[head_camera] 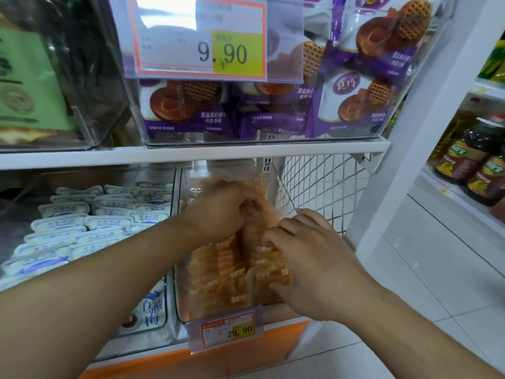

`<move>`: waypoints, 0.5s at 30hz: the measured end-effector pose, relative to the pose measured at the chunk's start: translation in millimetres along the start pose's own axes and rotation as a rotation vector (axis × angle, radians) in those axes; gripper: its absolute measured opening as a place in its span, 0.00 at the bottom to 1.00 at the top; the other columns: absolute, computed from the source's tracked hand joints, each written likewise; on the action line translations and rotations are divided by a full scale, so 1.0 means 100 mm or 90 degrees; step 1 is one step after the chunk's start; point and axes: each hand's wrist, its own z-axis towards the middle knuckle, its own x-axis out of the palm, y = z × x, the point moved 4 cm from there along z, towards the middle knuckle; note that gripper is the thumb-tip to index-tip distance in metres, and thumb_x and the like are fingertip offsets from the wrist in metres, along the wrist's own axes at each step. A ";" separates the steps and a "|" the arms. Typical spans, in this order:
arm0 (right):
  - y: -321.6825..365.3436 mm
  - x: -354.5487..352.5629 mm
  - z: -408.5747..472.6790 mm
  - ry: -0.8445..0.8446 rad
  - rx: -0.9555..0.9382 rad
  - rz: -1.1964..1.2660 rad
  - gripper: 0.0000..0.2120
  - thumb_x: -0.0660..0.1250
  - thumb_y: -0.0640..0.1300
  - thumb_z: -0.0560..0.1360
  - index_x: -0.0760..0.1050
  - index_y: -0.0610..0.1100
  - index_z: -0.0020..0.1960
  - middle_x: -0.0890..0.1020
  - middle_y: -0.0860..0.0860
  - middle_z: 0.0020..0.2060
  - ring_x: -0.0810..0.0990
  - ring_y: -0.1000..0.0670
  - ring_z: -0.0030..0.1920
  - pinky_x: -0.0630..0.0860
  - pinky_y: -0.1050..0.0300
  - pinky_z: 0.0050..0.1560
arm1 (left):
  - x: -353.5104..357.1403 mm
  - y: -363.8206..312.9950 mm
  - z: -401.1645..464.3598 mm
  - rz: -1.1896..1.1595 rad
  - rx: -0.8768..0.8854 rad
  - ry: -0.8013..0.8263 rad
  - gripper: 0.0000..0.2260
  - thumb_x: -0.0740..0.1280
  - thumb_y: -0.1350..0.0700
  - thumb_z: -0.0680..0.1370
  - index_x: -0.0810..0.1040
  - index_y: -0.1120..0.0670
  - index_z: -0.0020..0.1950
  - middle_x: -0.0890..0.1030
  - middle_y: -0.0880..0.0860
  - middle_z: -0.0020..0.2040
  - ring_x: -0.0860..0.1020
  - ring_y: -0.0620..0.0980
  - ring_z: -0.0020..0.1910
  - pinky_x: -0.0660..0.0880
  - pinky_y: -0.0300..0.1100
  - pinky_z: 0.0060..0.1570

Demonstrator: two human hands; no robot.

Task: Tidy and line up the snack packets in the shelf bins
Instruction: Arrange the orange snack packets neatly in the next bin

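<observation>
Hands (273, 242), 2, gripping orange packets (218, 269)

packets (218, 272) in bin (180, 296), both hands inside, tag (226, 330) in front

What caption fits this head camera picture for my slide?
Both hands, left and right, grip orange snack packets in a clear shelf bin.

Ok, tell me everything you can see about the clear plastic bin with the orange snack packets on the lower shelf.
The clear plastic bin sits on the lower shelf, right of the blue-and-white packets' bin. Orange snack packets fill it, standing on edge in rough rows. The left hand grips packets at the back; the right hand grips some nearer the front. A price tag reading 29.90 hangs on its front.
</observation>
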 end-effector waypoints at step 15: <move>-0.04 0.07 -0.01 -0.028 0.003 0.144 0.36 0.75 0.55 0.71 0.68 0.57 0.76 0.70 0.59 0.67 0.62 0.52 0.71 0.54 0.59 0.74 | -0.36 -0.08 -0.51 0.006 0.019 -0.002 0.16 0.64 0.55 0.83 0.76 0.42 0.70 0.78 0.44 0.69 0.77 0.45 0.65 0.69 0.33 0.59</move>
